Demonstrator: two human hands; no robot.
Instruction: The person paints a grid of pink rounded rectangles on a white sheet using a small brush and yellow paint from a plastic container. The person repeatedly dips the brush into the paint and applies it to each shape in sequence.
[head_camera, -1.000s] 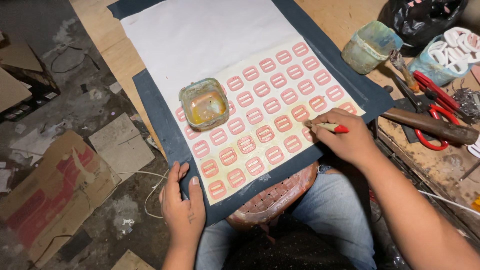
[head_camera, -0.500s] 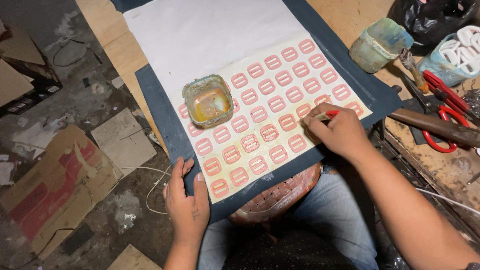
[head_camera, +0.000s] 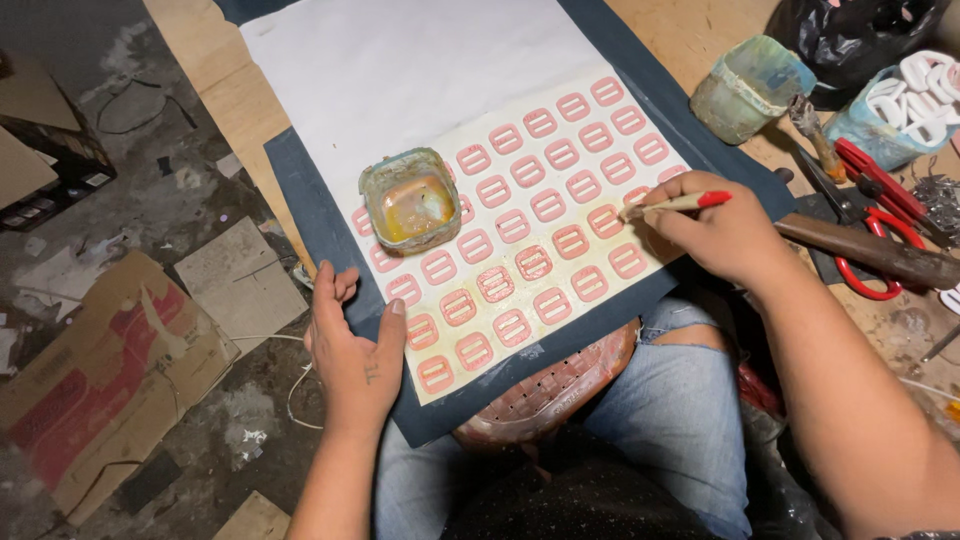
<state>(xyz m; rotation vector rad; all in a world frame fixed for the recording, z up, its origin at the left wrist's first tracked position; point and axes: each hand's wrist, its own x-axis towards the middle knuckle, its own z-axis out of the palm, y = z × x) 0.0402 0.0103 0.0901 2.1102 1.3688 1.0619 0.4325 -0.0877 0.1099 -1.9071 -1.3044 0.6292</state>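
Head view: right hand pinches red-tipped brush, tip on pink buckle piece at right edge of white sheet. Left hand flat, fingers spread, pressing dark board edge. Glue tub sits on sheet, among buckle rows.

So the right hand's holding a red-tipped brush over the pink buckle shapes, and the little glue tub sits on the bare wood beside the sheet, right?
Not quite. The head view shows the glue tub on the sheet itself, among the pink buckle shapes, not on bare wood. The right hand does hold the red-tipped brush over them.
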